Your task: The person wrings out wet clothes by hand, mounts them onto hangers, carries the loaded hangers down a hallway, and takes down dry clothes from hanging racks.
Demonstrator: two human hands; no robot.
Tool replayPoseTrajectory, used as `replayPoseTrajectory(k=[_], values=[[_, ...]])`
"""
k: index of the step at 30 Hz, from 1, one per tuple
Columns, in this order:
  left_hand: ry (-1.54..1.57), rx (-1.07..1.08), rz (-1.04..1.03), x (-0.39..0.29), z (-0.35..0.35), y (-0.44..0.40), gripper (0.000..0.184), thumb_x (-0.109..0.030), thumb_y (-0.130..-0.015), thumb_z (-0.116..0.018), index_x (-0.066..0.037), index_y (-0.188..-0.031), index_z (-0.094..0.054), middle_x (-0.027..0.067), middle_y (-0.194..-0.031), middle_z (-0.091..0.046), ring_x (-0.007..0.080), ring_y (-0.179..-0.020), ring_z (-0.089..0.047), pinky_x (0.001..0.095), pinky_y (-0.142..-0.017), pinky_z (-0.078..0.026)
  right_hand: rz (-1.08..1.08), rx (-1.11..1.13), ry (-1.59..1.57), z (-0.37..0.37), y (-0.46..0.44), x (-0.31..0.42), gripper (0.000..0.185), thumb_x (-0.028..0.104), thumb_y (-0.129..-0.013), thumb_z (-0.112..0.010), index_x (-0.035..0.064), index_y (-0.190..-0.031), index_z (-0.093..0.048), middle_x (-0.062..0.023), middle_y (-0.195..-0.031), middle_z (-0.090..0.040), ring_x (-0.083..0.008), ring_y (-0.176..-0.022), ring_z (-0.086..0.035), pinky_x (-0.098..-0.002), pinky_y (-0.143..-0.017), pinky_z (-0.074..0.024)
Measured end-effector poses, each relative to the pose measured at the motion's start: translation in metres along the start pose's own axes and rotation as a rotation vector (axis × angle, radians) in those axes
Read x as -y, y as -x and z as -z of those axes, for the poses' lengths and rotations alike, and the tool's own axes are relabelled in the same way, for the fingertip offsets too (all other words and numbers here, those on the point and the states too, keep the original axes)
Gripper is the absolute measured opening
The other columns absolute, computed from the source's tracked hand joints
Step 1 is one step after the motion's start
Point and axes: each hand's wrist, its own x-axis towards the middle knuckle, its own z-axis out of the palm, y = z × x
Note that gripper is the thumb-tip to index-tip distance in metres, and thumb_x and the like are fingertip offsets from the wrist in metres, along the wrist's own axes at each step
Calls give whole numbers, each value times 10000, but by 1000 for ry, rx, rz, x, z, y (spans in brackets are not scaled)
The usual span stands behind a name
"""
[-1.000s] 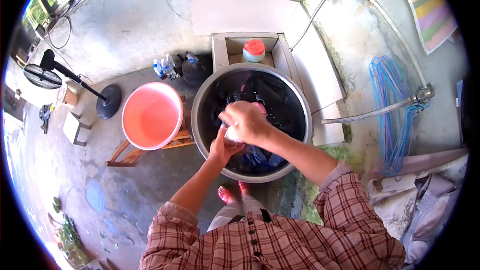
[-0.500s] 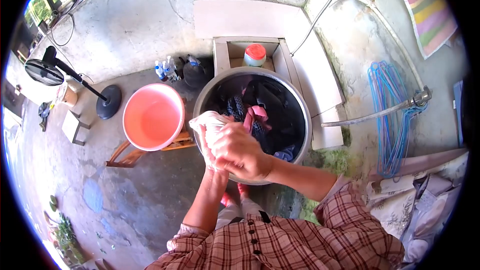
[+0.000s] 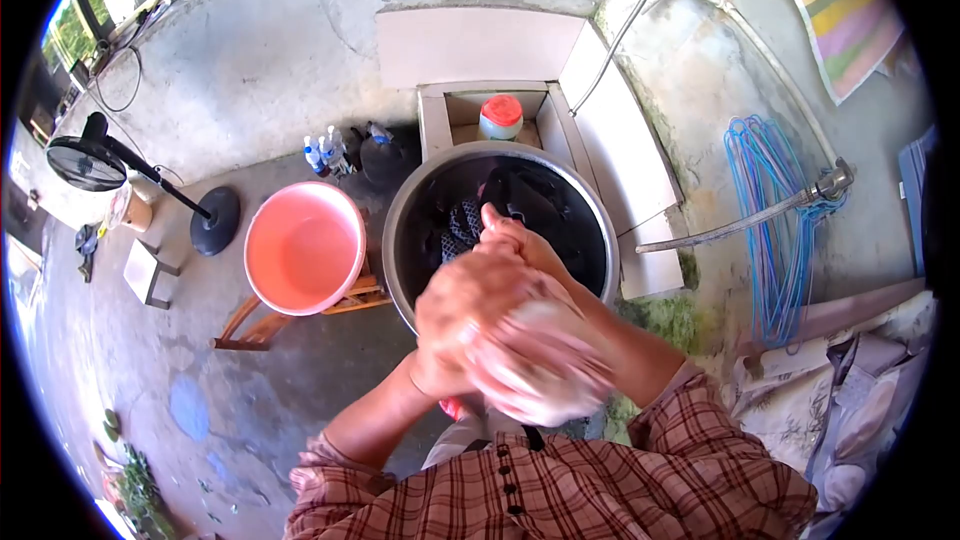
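Observation:
A twisted bundle of pale pinkish-white wet cloth [image 3: 545, 370] is held over the near rim of a large metal basin [image 3: 397, 230]. My left hand [image 3: 450, 320] is closed around the cloth, somewhat smeared by motion. Just beyond it, my right hand [image 3: 522, 243] is also closed on the bundle, with its forearm crossing behind the cloth. Dark clothes [image 3: 545, 205] and a patterned blue-black garment [image 3: 463, 225] lie in the basin below. My hands and the cloth hide the basin's near part.
Left of the basin, a pink tub [image 3: 305, 250] rests on a wooden chair [image 3: 260, 325]. A red-lidded jar [image 3: 501, 118] stands in the tiled recess behind. A hose [image 3: 725, 230] and blue hangers [image 3: 765, 240] hang at right. A black fan [image 3: 215, 215] stands at left.
The cloth bundle has swung from the upper left of my hands to their lower right. My left hand has turned over and now lies nearer my body. The view has shifted slightly.

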Motion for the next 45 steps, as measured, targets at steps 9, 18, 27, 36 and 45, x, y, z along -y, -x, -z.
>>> replayPoseTrajectory(k=[9, 18, 27, 36, 45], values=[[-496, 366, -608, -31, -18, 3, 295, -158, -629, -637, -93, -907, -563, 83, -899, -607, 237, -854, -622, 336, -788, -525, -459, -381, 234, -41, 22, -10, 490, 299, -936, -592, 171, -537, -337, 37, -496, -339, -112, -463, -306, -282, -551, -353], [-527, 683, -638, -15, -42, 24, 232, -188, -685, -645, -57, -840, -533, 65, -722, -555, 209, -676, -574, 300, -614, -463, -439, -271, 1001, -4, 13, -28, 426, 313, -928, -603, 54, -596, -534, -10, -489, -408, -143, -442, -472, -308, -496, -427], [-350, 849, -398, 60, -73, 77, 192, -182, -733, -629, -79, -894, -626, 82, -771, -615, 273, -730, -618, 367, -690, -479, -210, -270, 1286, 57, 0, -53, 492, 313, -929, -579, -4, -556, -525, -90, -482, -518, -171, -395, -490, -339, -432, -414], [-373, 921, -352, 98, -90, 115, 238, -166, -714, -647, -76, -934, -635, 93, -805, -635, 282, -778, -627, 395, -738, -488, -344, -471, 1175, 124, -18, -91, 482, 340, -927, -574, -24, -612, -567, -110, -501, -533, -201, -402, -498, -364, -449, -421], [-393, 938, -84, 91, -59, 118, 335, -133, -647, -679, -99, -972, -605, 115, -808, -633, 314, -781, -639, 422, -661, -487, -672, -412, 772, 187, -26, -85, 666, 691, -871, -420, 41, -800, -551, -148, -831, -637, -254, -799, -601, -437, -777, -460]])
